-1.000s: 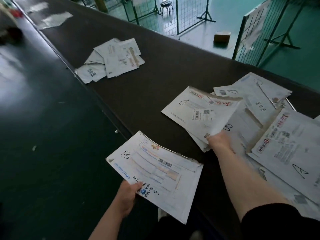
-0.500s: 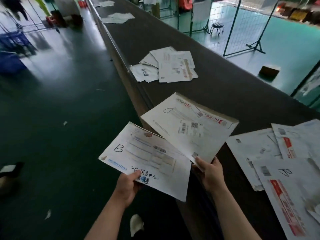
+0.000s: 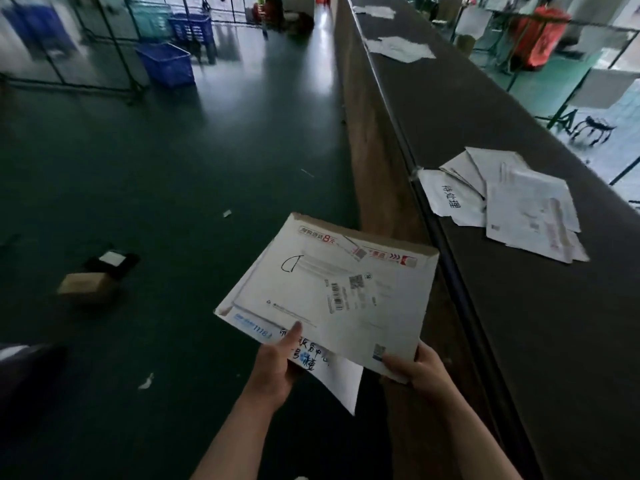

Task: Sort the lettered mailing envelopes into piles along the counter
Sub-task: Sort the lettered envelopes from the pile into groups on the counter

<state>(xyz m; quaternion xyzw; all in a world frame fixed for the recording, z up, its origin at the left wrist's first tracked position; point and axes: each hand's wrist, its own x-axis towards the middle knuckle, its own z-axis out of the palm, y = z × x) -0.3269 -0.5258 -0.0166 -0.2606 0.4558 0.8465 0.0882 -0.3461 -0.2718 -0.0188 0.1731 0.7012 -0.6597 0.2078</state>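
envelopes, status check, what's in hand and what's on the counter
Left hand and right hand grip two stacked envelopes, D envelope on top. Nearest pile on counter ahead. Path unobstructed.

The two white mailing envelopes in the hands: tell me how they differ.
The top white envelope marked D shows its whole face with barcode; the lower white envelope with handwritten characters is mostly covered by it. The right hand pinches the top one's corner; the left hand holds the lower one, thumb on the top one. Both are held off the counter.
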